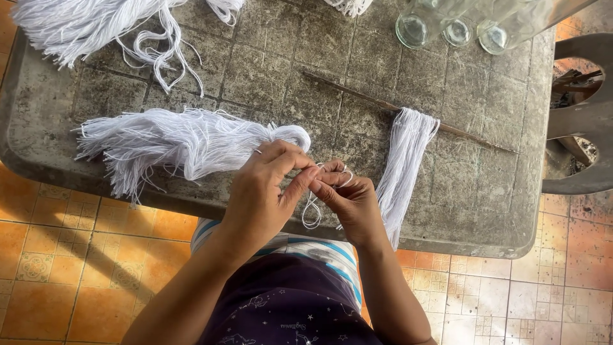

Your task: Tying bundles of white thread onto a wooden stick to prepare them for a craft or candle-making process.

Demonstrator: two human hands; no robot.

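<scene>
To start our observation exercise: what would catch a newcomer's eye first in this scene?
Probably the two hands at the near edge of the grey table: the left hand and right hand pinch a loop of white string between them. Just left lies a big bundle of white yarn; to the right, strands hang from a thin stick.

No packages, labels, signs or screens show anywhere in this view, neither on the tabletop nor beside it.
</scene>
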